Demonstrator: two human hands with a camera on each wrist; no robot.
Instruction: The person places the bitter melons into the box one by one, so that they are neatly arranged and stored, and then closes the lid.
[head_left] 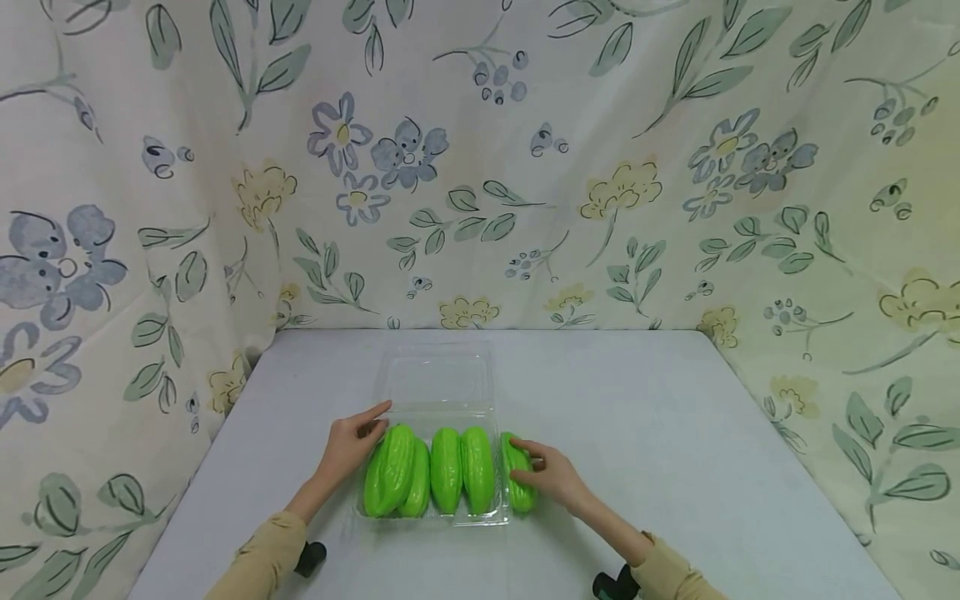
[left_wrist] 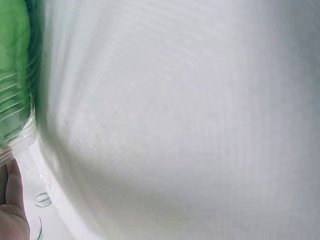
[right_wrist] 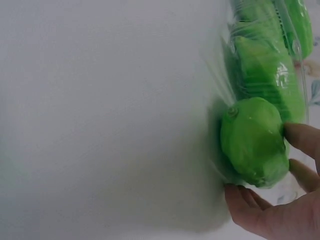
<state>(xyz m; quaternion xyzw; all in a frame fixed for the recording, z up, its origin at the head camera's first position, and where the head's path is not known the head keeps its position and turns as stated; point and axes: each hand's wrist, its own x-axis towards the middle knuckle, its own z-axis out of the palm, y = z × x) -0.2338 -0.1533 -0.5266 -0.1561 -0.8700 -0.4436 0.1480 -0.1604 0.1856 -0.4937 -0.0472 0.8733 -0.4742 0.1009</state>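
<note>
A clear plastic clamshell box lies with its lid folded back. Inside are several bright green, ribbed bitter melons, the leftmost one leaning over its neighbour. My left hand is at the box's back left corner, index finger stretched along the rim; in the left wrist view its fingers touch the box's edge. Just outside the right wall, my right hand holds another bitter melon between thumb and fingers. Whether that melon rests on the table cannot be told.
The white table extends to both sides of the box. A floral curtain hangs behind and along the sides. Dark wrist devices show under both forearms.
</note>
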